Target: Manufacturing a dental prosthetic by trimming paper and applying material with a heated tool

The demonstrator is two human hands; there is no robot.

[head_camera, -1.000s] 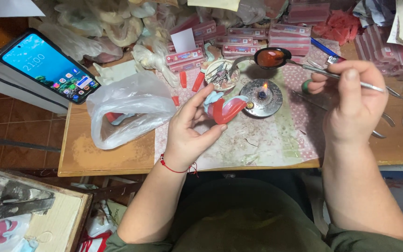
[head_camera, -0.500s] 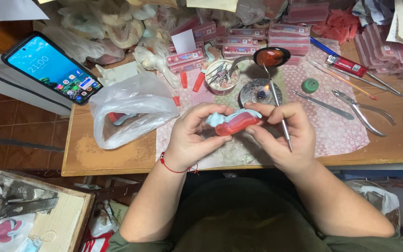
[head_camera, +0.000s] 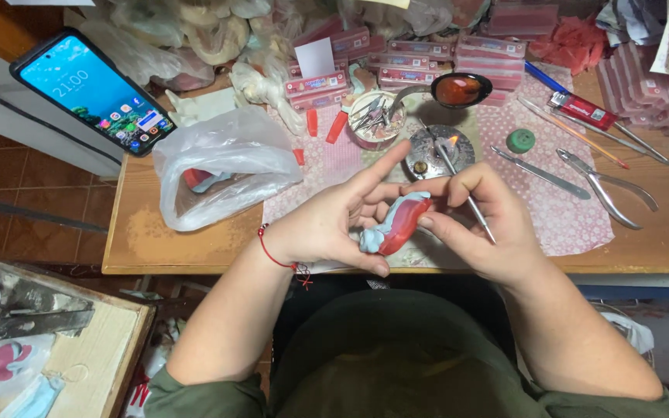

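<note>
My left hand (head_camera: 334,220) holds a small red and pale blue wax model (head_camera: 398,224) over the near edge of the wooden table (head_camera: 141,240), index finger stretched out. My right hand (head_camera: 478,220) touches the model's right side with thumb and fingers and also grips a thin metal tool (head_camera: 458,182) that points up toward a small burner with a flame (head_camera: 439,151). A red string bracelet sits on my left wrist.
A clear plastic bag (head_camera: 222,166) lies at left, a phone (head_camera: 90,89) at far left. A tin of tools (head_camera: 373,120), a ladle of red wax (head_camera: 458,89), pliers (head_camera: 605,182), a green cap (head_camera: 520,141) and pink wax boxes (head_camera: 505,46) crowd the back.
My right hand came back from the burner with the metal tool and joined the left hand on the wax model, which both hands now hold near the table edge.
</note>
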